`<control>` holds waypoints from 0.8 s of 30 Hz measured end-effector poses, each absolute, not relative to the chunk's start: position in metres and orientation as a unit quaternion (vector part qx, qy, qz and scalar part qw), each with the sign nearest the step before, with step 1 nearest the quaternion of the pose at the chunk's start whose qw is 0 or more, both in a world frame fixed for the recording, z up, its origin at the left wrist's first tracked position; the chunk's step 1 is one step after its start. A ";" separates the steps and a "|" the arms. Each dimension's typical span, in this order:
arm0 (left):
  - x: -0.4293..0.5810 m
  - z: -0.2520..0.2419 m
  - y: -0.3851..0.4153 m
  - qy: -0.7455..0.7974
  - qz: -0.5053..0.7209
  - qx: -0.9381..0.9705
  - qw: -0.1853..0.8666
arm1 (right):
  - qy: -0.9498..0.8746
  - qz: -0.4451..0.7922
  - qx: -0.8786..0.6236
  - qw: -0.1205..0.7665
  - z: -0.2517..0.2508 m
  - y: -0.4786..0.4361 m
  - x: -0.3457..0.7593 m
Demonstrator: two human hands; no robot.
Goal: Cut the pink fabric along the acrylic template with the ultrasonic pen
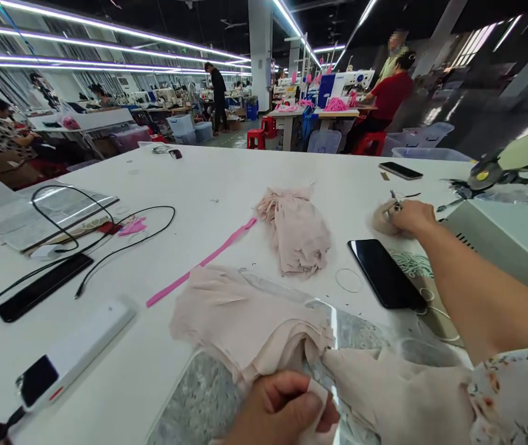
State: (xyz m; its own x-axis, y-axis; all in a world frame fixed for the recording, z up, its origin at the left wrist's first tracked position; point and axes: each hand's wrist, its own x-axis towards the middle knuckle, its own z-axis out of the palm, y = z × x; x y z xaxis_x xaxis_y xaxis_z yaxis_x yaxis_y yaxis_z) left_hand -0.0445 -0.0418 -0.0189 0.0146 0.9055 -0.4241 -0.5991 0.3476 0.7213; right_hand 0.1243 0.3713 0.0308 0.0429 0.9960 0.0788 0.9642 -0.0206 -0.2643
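My left hand [287, 408] is at the bottom middle, thumb and fingers pinching the edge of a pale pink fabric piece [318, 390]. Just beyond it lies a loose stack of pale pink fabric pieces [250, 318], partly on a clear plastic sheet [199, 389]. More of the same fabric [398, 386] spreads to the right, under my sleeve. My right hand [413, 217] reaches far right, fingers closed at a round beige bundle [382, 217]. A small dark metal tip shows by the fingertips; what they grip is mostly hidden. Farther back rests a gathered pink fabric bundle [294, 232].
A black phone [387, 272] lies below my right hand, beside pale elastic loops [412, 264]. A pink strip [201, 262] crosses the white table [153, 346]. Cables [153, 238] and a white device [83, 349] are left; a pale green box [509, 241] stands right. People sit at sewing machines beyond.
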 end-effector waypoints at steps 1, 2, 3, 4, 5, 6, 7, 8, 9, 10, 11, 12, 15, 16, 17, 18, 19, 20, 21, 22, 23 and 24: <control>-0.044 -0.018 -0.042 0.433 0.551 0.159 0.695 | -0.683 0.068 -0.716 0.127 0.033 0.366 0.126; -0.043 -0.016 -0.042 0.426 0.556 0.142 0.699 | -0.683 0.073 -0.714 0.135 0.039 0.358 0.126; -0.042 -0.015 -0.042 0.420 0.560 0.126 0.703 | -0.687 0.079 -0.708 0.144 0.047 0.348 0.125; -0.042 -0.012 -0.042 0.416 0.562 0.115 0.705 | -0.694 0.091 -0.698 0.154 0.057 0.336 0.122; -0.042 -0.010 -0.043 0.415 0.565 0.115 0.704 | -0.704 0.108 -0.682 0.166 0.069 0.323 0.118; -0.043 -0.007 -0.044 0.413 0.569 0.128 0.700 | -0.719 0.132 -0.660 0.175 0.083 0.307 0.112; -0.044 -0.003 -0.045 0.408 0.571 0.154 0.695 | -0.736 0.166 -0.631 0.179 0.097 0.289 0.104; -0.045 0.001 -0.047 0.398 0.572 0.194 0.690 | -0.754 0.200 -0.598 0.185 0.111 0.270 0.095; -0.046 0.005 -0.050 0.380 0.570 0.250 0.684 | -0.772 0.232 -0.562 0.188 0.124 0.248 0.087; -0.047 0.009 -0.053 0.354 0.558 0.322 0.678 | -0.789 0.258 -0.525 0.190 0.136 0.225 0.078; -0.048 0.013 -0.057 0.321 0.533 0.403 0.671 | -0.801 0.274 -0.496 0.193 0.146 0.201 0.071; -0.048 0.016 -0.060 0.286 0.498 0.484 0.660 | -0.813 0.285 -0.469 0.192 0.154 0.177 0.065; -0.049 0.021 -0.067 0.241 0.418 0.652 0.585 | -0.843 0.290 -0.414 0.183 0.163 0.106 0.063; -0.049 0.021 -0.067 0.263 0.425 0.675 0.542 | -0.851 0.283 -0.402 0.185 0.160 0.083 0.068; -0.050 0.021 -0.065 0.298 0.449 0.683 0.493 | -0.858 0.273 -0.392 0.191 0.155 0.060 0.076; -0.052 0.021 -0.062 0.346 0.482 0.681 0.429 | -0.865 0.257 -0.383 0.199 0.146 0.037 0.085; -0.053 0.021 -0.058 0.402 0.495 0.683 0.356 | -0.873 0.243 -0.372 0.202 0.134 0.015 0.096; -0.055 0.021 -0.054 0.423 0.500 0.682 0.327 | -0.879 0.232 -0.362 0.206 0.118 -0.008 0.107; -0.057 0.022 -0.052 0.433 0.498 0.684 0.311 | -0.885 0.222 -0.352 0.209 0.100 -0.030 0.117; -0.058 0.024 -0.051 0.443 0.489 0.690 0.297 | -0.889 0.207 -0.347 0.215 0.081 -0.052 0.127; -0.059 0.026 -0.052 0.447 0.474 0.702 0.289 | -0.893 0.187 -0.344 0.222 0.060 -0.072 0.135; -0.060 0.027 -0.055 0.450 0.455 0.716 0.280 | -0.893 0.161 -0.347 0.237 0.039 -0.090 0.142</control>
